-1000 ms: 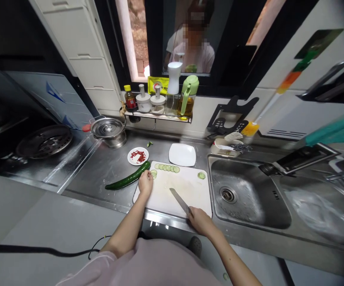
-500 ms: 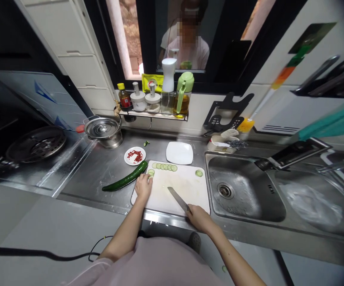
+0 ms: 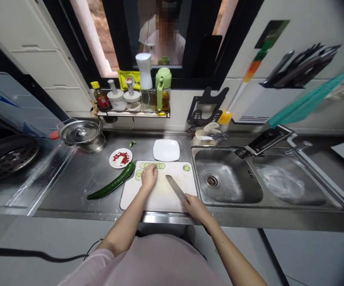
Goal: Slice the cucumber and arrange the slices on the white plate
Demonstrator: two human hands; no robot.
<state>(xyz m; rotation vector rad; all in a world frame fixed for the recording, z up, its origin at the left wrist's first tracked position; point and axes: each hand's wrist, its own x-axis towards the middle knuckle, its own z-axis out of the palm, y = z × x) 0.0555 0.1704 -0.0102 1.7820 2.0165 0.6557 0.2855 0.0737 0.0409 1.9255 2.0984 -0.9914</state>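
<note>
My left hand point(image 3: 149, 175) reaches over the far part of a white cutting board point(image 3: 172, 203), its fingers curled together at a row of cucumber slices point(image 3: 162, 165). Its fingertips cover part of the row, so what they grip is hidden. More round slices point(image 3: 138, 175) lie just left of that hand. In my right hand point(image 3: 194, 206) is the handle of a kitchen knife point(image 3: 175, 187), the blade low over the board and pointing away to the left. A small heap of cucumber slices point(image 3: 186, 168) sits at the board's far right. One long cucumber point(image 3: 112, 186) lies beside the board's left edge.
Behind the board stand a white square plate point(image 3: 166, 150) and a small plate point(image 3: 112, 159) with chopped red bits. A lidded steel pot point(image 3: 92, 143) is at left, a sink point(image 3: 228, 174) at right. Bottles and jars fill a wall shelf point(image 3: 134, 114).
My left hand has moved from the slices at the board's left edge to the row farther back. My right hand still holds the knife. The whole view has shifted sideways.
</note>
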